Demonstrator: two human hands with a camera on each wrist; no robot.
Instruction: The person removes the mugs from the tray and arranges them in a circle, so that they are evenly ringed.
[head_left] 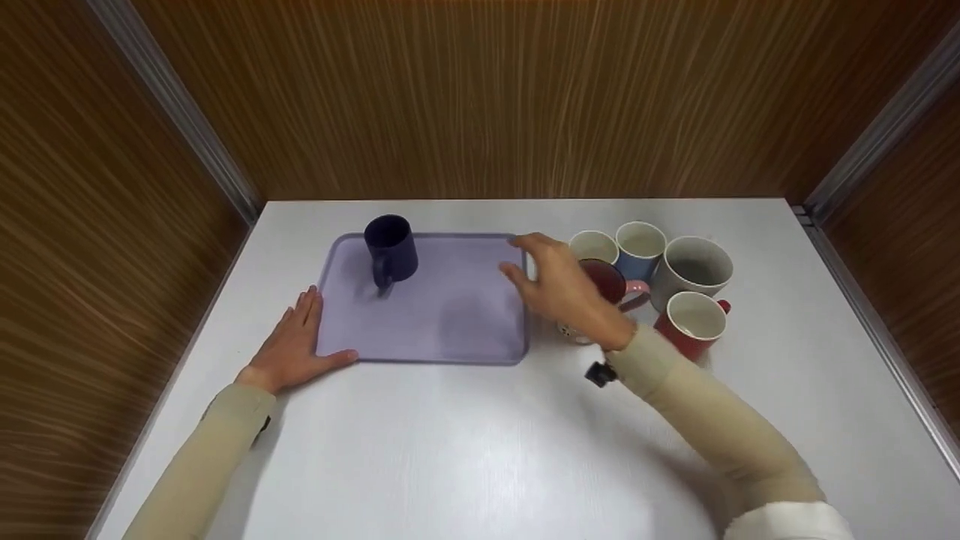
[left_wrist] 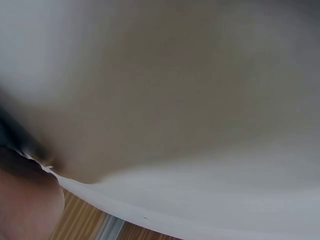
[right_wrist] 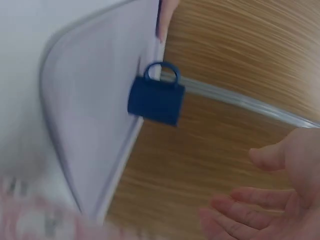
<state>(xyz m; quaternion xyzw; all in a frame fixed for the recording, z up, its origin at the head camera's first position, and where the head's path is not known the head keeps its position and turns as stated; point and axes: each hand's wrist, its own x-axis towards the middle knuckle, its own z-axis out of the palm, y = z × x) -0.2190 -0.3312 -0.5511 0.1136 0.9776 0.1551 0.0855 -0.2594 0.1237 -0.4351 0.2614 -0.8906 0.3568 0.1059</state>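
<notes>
On the white table lies a lavender tray [head_left: 465, 315] with a dark blue mug [head_left: 393, 251] upright near its far left corner, handle toward me. My left hand [head_left: 294, 349] rests flat at the tray's near left corner, fingers along the left edge and thumb at the front edge. Above the tray's right edge, my right hand [head_left: 559, 285] is in the air, thumb and fingers spread apart and nothing between them. The right wrist view shows that hand [right_wrist: 265, 200] empty, with the blue mug [right_wrist: 156, 100] beyond it. The left wrist view is mostly blurred table.
Right of the tray several mugs stand close together: a dark-red-lined one with a pink handle [head_left: 636, 294], partly behind my right arm, a blue one [head_left: 639, 251], a large grey one [head_left: 690, 270] and a red one [head_left: 690, 330]. Wood-grain panels [head_left: 480, 97] enclose the table.
</notes>
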